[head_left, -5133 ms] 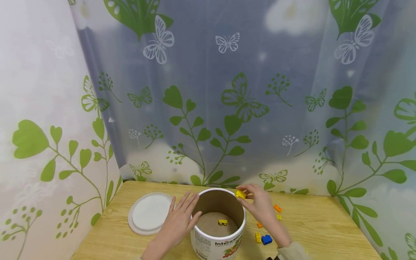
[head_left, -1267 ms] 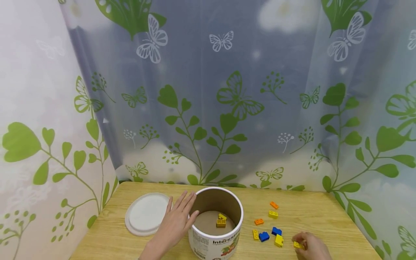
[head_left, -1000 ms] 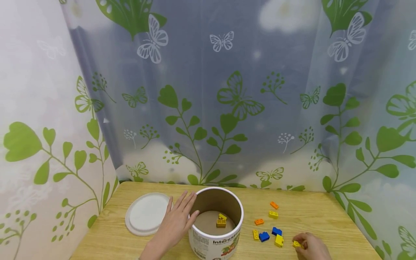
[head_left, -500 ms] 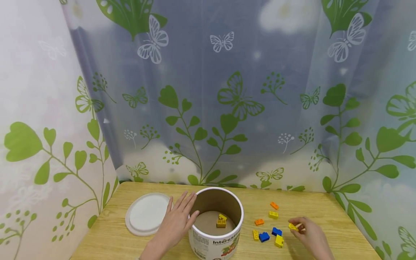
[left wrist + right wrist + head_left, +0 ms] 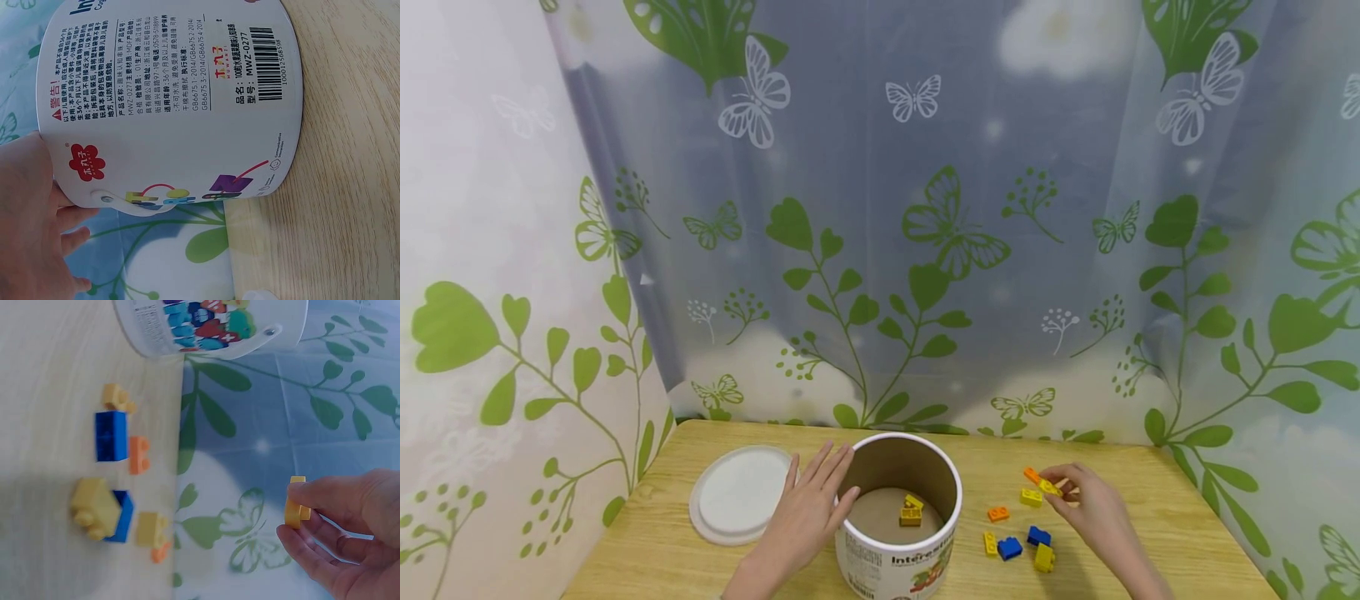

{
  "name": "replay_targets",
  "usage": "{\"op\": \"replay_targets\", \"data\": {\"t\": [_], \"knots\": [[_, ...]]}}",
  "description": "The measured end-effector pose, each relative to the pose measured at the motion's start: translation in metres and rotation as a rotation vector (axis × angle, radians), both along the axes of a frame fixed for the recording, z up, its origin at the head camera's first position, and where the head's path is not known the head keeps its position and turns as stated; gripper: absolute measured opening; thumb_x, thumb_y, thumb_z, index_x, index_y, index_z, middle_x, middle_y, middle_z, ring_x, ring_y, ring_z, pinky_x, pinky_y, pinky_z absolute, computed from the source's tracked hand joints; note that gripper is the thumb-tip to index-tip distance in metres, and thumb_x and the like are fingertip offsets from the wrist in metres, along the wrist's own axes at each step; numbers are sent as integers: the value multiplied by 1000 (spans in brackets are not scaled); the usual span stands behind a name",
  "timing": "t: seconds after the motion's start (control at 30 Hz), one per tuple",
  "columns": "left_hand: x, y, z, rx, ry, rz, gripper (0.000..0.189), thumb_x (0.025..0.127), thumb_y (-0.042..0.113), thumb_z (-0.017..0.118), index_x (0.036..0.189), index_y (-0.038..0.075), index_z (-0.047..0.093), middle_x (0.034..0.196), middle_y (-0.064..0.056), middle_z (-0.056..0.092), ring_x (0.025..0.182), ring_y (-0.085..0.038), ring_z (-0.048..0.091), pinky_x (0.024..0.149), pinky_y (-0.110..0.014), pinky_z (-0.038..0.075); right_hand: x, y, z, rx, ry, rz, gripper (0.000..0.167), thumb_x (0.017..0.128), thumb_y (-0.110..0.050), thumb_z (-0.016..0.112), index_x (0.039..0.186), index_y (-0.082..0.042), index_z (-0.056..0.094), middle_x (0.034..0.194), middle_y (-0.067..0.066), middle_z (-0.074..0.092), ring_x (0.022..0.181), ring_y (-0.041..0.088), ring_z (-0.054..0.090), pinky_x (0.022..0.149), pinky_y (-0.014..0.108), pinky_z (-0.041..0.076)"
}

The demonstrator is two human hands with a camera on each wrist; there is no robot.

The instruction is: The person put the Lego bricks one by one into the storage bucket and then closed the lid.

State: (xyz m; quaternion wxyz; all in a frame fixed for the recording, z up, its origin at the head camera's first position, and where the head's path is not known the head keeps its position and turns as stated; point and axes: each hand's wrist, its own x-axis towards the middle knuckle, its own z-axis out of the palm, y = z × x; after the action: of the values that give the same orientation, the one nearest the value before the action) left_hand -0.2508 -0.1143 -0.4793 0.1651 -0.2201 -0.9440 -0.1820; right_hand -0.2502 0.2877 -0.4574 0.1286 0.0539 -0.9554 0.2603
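Note:
My left hand (image 5: 808, 508), fingers straight, rests against the left rim of a white round bucket (image 5: 898, 560), which the left wrist view shows from the side. Inside the bucket lie yellow toy bricks (image 5: 911, 517). My right hand (image 5: 1092, 510) pinches a thin yellow toy brick (image 5: 294, 503) between thumb and fingers, held above the table to the right of the bucket. Below and around it lie an orange brick (image 5: 1032, 475), a yellow brick (image 5: 1031, 497), another orange brick (image 5: 997, 514), a small yellow brick (image 5: 990, 544), two blue bricks (image 5: 1010, 547) and a larger yellow brick (image 5: 1044, 558).
A white round lid (image 5: 741, 492) lies flat on the wooden table (image 5: 1187, 533), left of the bucket and partly behind my left hand. A curtain (image 5: 880, 250) with leaves and butterflies hangs along the table's back edge.
Since a second ago, my right hand has lifted the thin yellow brick from the table's right side and carried it up and leftward. My left hand stays at the bucket. Earlier, another yellow brick went into the bucket.

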Motion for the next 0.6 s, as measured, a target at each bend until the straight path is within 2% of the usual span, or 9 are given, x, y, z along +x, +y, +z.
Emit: {"op": "replay_targets", "data": {"t": [0.3, 0.6], "knots": [[0, 0, -1, -3, 44, -6, 58, 107, 42, 47, 153, 7, 46, 158, -6, 44, 150, -31, 32, 118, -66, 18, -9, -24, 20, 0, 74, 73, 23, 82, 0, 81, 103, -7, 75, 99, 4, 69, 78, 15, 64, 69, 32, 60], [-1, -2, -3, -2, 16, -2, 57, 106, 40, 50, 155, 9, 44, 160, -3, 42, 151, -29, 30, 120, -65, 15, -18, -50, 31, -19, 127, 101, 24, 82, 0, 81, 105, -7, 76, 99, 5, 69, 79, 15, 64, 70, 32, 60]]}}
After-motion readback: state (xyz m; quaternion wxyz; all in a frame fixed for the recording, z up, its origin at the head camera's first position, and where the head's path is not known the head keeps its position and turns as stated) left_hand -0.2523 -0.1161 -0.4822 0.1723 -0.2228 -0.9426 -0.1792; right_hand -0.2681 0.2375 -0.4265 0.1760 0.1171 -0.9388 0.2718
